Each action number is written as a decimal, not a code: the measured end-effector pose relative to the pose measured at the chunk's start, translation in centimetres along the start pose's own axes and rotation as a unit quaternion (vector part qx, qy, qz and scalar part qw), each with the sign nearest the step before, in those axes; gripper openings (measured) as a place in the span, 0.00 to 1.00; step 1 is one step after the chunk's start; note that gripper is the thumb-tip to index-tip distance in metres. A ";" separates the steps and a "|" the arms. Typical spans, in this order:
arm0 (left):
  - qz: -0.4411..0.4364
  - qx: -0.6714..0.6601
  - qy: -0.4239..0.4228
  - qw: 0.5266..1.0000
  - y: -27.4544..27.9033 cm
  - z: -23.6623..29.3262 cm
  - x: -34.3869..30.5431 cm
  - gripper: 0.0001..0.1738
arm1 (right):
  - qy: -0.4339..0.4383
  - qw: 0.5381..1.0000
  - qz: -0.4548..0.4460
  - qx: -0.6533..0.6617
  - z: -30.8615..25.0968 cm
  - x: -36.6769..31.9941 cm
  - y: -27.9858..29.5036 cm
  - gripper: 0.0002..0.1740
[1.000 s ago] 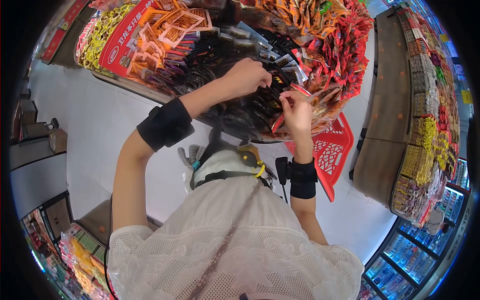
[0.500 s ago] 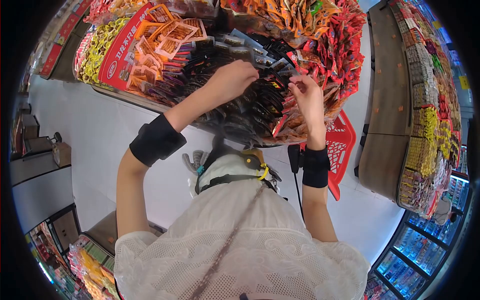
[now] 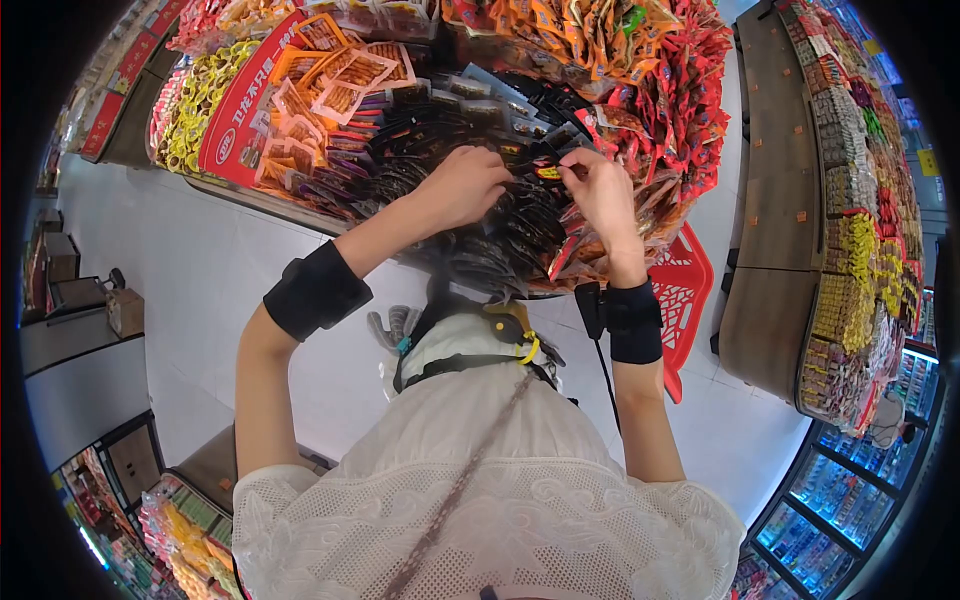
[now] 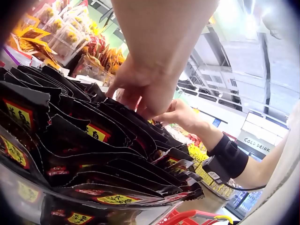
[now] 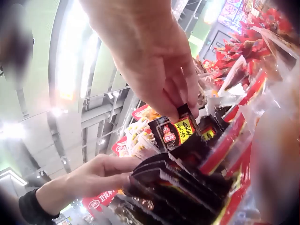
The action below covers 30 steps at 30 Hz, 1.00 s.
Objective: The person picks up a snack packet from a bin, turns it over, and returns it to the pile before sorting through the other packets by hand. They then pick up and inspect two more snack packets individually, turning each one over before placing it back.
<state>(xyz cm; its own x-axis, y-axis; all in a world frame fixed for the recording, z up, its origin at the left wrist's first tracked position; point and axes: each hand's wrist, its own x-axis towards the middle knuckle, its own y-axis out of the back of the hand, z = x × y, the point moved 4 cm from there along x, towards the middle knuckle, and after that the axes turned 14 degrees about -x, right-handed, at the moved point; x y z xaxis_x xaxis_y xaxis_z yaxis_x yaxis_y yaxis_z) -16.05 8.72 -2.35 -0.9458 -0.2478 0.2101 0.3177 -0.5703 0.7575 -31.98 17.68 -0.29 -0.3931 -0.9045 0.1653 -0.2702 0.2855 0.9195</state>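
Note:
My right hand (image 3: 603,200) pinches a small black snack packet (image 5: 174,133) by its top edge, between thumb and fingers. The packet has a yellow label and hangs over the rows of similar packets. My left hand (image 3: 468,185) is at the tops of the black snack packets (image 4: 89,150), to the left of the right hand. In the right wrist view the left fingers (image 5: 112,165) reach the side of a standing row; their tips are hidden by packets, and I cannot tell whether they grip one.
Red snack packets (image 3: 690,120) stand right of the black ones, orange packets (image 3: 590,35) behind, and clear trays of orange snacks (image 3: 355,75) at the left. A red basket (image 3: 680,300) is below the display's right side. A snack shelf (image 3: 770,200) runs along the right.
My right hand went right, apart from the left one, then came back a little left with a black packet in its pinch. The left hand has shifted left and nearer the body.

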 end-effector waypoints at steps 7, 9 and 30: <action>-0.014 -0.005 -0.014 1.000 0.1 0.0 -0.5 0.11 | 0.122 0.989 0.000 -0.084 -1.5 1.0 0.4 0.03; -0.015 -0.009 -0.011 1.000 0.1 0.0 -0.4 0.12 | 0.139 0.986 -0.004 -0.091 -2.2 1.1 0.1 0.03; 0.020 -0.022 -0.026 0.999 1.2 0.2 -1.7 0.13 | 0.210 0.973 0.034 -0.092 -3.8 0.7 -1.0 0.08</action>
<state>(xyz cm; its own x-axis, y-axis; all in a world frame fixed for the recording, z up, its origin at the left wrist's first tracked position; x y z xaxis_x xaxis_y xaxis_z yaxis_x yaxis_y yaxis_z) -14.12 8.65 -1.67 -0.9343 -0.2297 0.2726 0.3565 -0.5946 0.7207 -28.64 15.59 0.28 -0.0007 -0.9460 0.3241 -0.0793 0.3232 0.9430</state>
